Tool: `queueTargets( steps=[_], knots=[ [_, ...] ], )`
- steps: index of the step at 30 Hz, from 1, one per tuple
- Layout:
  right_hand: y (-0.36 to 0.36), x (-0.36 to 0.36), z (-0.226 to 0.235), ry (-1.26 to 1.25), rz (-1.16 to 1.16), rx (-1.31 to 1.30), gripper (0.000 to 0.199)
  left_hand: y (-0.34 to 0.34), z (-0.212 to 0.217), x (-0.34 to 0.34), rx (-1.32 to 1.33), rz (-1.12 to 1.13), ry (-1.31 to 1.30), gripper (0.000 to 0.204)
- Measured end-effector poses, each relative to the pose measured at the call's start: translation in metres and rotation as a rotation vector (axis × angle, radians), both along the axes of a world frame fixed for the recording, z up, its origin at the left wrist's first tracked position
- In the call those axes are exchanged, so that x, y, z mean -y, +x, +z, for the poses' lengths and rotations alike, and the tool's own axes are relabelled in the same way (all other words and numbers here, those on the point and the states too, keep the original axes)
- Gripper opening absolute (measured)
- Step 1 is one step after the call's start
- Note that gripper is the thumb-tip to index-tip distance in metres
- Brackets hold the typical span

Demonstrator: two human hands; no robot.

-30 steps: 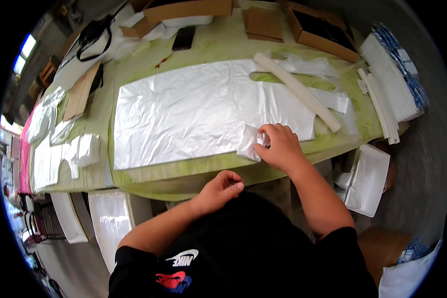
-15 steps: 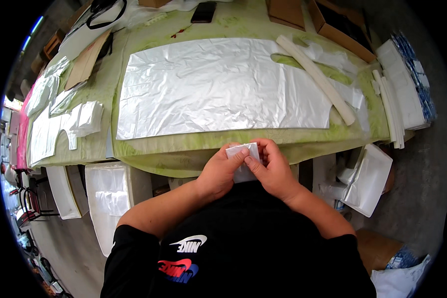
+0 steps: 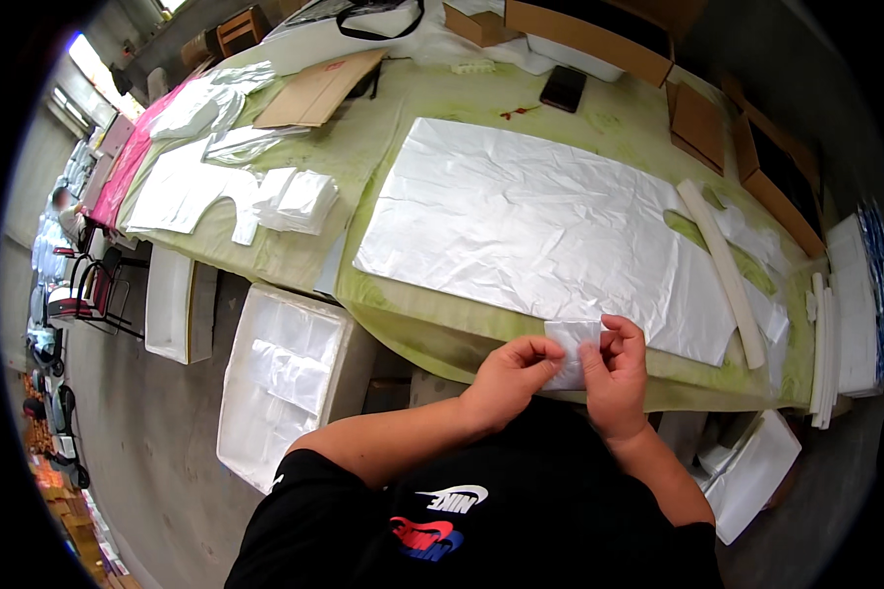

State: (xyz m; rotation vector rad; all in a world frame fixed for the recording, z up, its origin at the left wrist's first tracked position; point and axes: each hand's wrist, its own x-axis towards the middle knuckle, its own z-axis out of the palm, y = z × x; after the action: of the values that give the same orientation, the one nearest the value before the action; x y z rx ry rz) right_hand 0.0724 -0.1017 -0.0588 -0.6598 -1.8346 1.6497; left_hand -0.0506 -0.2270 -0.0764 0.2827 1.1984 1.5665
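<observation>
In front of my body, at the table's near edge, I hold a small folded white plastic sheet (image 3: 573, 337). My right hand (image 3: 619, 378) grips it, thumb flat on its front and fingers curled at its right side. My left hand (image 3: 514, 381) pinches at its left edge, thumb and bent fingers close together. Just beyond my hands lies a large, wrinkled white plastic sheet (image 3: 521, 216) with curved cut-outs at its right end. A long off-white rod (image 3: 722, 270) rests across that end.
A green-covered table (image 3: 383, 108) carries folded white pieces (image 3: 300, 201), flat cardboard (image 3: 324, 88), a dark phone (image 3: 563, 88) and open cardboard boxes (image 3: 781, 167). Below its edge stand white bins (image 3: 236, 393), one with plastic inside. Several pale rods (image 3: 822, 344) lean at the right.
My view has turned left, so the table appears farther right. My left hand has drawn slightly away from the right, showing more of the folded plastic sheet.
</observation>
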Motion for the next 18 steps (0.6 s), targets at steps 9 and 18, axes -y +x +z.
queueTargets(
  steps=[9, 18],
  knots=[
    [0.016, -0.003, -0.025, -0.107, 0.016, -0.006, 0.039, -0.252, 0.06, 0.082, -1.138, 0.619, -0.252, 0.033],
    [0.014, 0.0, -0.028, -0.08, 0.078, 0.027, 0.031, -0.414, 0.061, 0.153, -1.213, 0.648, -0.649, 0.033]
  ],
)
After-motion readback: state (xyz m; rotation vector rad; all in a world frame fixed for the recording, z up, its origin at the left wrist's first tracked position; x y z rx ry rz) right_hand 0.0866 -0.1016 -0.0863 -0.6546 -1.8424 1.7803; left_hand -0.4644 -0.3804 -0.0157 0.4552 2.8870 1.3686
